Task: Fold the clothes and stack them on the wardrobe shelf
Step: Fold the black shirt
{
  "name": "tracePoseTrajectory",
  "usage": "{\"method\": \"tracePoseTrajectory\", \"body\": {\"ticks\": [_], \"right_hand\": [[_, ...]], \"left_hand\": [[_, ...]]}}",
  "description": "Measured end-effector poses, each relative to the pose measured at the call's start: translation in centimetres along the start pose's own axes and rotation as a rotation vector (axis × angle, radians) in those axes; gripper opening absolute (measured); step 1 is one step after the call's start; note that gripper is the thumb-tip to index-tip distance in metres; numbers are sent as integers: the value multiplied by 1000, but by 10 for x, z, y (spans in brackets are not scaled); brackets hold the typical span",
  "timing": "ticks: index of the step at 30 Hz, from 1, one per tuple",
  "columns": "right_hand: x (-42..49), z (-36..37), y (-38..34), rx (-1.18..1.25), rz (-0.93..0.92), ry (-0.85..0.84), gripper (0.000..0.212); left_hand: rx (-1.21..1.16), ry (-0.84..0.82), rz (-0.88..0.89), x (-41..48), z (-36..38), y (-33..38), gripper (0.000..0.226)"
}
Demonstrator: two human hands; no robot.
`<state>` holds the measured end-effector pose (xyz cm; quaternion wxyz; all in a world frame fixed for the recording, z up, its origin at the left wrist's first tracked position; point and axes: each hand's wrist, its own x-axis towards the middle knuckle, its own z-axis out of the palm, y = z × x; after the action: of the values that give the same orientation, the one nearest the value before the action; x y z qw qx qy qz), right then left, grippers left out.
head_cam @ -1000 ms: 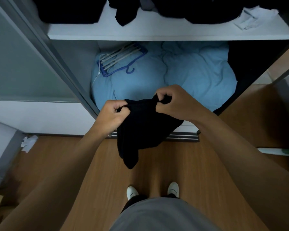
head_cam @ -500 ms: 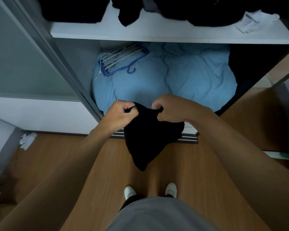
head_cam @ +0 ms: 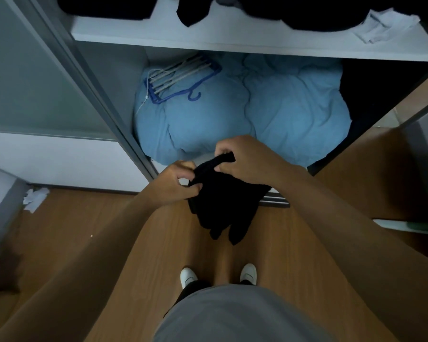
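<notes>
In front of the open wardrobe, above the wooden floor (head_cam: pixel 84 243), a black garment (head_cam: pixel 223 206) hung in the air between two hands, not yet on the white shelf (head_cam: pixel 232 43) above. The left hand (head_cam: pixel 173 183) had its fingers curled round the garment's left upper edge, and the right hand (head_cam: pixel 247 160) pinched a rolled band of the cloth a little higher and further in; held so, close together, the cloth drooped in a bunch with two points dangling, which suggested the person was finding an edge to start or tidy a fold rather than carrying a finished one. Standing just before the sliding-door track probably kept the shelf within reach. On the shelf lay dark clothes (head_cam: pixel 319 13), cut off by the top edge of the view, so whether they were folded could not be told; a pale crumpled cloth (head_cam: pixel 386 25) sat near the shelf's right end. Below, a blue duvet (head_cam: pixel 257 114) filled the compartment floor, with a blue hanger (head_cam: pixel 183 80) at its back left corner. The garment was too dark to tell its type or its seams, and the right side of the compartment was lost in shadow
</notes>
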<state>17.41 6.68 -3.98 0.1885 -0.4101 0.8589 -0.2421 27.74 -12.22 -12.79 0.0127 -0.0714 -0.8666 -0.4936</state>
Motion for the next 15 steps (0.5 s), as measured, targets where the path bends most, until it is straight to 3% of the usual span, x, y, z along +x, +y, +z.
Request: {"method": "tracePoseTrajectory", "body": {"ticks": [3, 7, 15], "right_hand": [[-1, -4, -5, -1, -34, 95, 6], [-3, -10, -12, 49, -65, 150, 6], [-5, -13, -19, -25, -33, 80, 15]], "left_hand": [[-24, -35, -1, -6, 15, -14, 24], [44, 41, -63, -14, 34, -25, 11], [129, 263, 172, 8, 40, 4, 18]]}}
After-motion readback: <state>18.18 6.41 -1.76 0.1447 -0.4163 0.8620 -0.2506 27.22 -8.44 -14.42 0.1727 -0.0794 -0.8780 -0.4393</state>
